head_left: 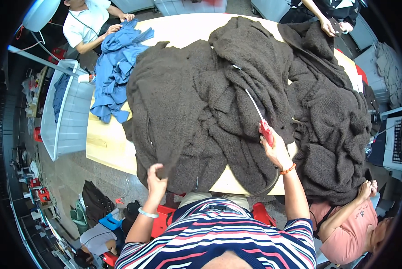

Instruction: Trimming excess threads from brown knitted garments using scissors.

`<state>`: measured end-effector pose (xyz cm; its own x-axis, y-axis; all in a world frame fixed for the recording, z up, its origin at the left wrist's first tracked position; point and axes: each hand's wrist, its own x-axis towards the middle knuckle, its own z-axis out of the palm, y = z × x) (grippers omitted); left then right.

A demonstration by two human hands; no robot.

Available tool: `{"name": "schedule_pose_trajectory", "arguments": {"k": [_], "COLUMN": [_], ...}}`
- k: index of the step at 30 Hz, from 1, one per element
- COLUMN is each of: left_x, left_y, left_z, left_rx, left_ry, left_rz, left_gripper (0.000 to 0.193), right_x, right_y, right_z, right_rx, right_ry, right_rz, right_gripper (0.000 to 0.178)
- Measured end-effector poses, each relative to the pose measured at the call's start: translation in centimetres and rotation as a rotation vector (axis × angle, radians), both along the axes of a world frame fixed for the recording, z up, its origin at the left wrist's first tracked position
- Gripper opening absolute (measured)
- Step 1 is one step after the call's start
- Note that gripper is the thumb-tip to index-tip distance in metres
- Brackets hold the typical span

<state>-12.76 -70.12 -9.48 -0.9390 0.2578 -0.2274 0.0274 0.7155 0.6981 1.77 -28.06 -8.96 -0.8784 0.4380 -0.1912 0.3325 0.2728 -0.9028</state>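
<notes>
A dark brown fuzzy knit garment lies spread across the table in front of me. My left hand is at its near left edge, fingers curled in and closed on the cloth. My right hand is wrapped round the red handle of an air blow gun. Its long thin metal nozzle points up and left, over more of the brown cloth. From below this hand a dark hose curves toward the table's near edge. Small white bits show on the brown fabric.
Blue garments lie on the pale table at left, under a co-worker's hands. More brown garments are heaped at right, between two other people. A grey plastic bin stands beyond the table's left edge.
</notes>
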Motion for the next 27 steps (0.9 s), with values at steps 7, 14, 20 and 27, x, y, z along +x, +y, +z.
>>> {"name": "schedule_pose_trajectory", "arguments": {"k": [7, 14, 20, 27], "left_x": [-2.3, -4.8, -3.7, -4.3], "left_y": [9.3, 8.0, 8.1, 6.9], "left_z": [5.8, -0.3, 1.8, 1.1], "left_rx": [-0.318, 0.177, -0.005, 0.034], "left_ry": [0.593, 0.095, 0.314, 0.361], "left_rz": [-0.567, -0.231, -0.400, -0.327], "left_gripper": [0.069, 0.020, 0.060, 0.036], "right_x": [-0.3, -0.1, -1.0, -1.7], "right_y": [-2.8, -5.4, -7.2, -8.0], "right_z": [2.8, 7.4, 8.3, 8.5], "right_rx": [0.195, 0.196, 0.228, 0.292], "right_ry": [0.051, -0.066, -0.173, -0.209], "right_rz": [0.046, 0.170, 0.320, 0.403], "right_gripper": [0.041, 0.041, 0.043, 0.048]}}
